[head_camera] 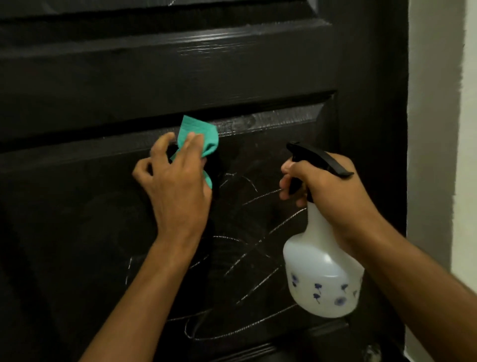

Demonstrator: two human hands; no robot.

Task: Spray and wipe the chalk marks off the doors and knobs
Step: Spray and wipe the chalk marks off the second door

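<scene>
A black panelled door (103, 77) fills the view. White chalk marks (255, 248) cross its lower recessed panel, between my two arms and below them. My left hand (175, 181) presses a crumpled green cloth (200, 137) against the top of that panel, fingers curled over the cloth. My right hand (327, 188) grips the neck of a translucent white spray bottle (322, 276) printed with blue flowers. Its fingers lie around the black trigger head (315, 155), whose nozzle points left toward the door. No knob is in view.
A pale wall (438, 129) runs along the right side beside the door's edge. Raised mouldings (180, 41) cross the door above the panel. More faint chalk shows at the very top edge (171, 2).
</scene>
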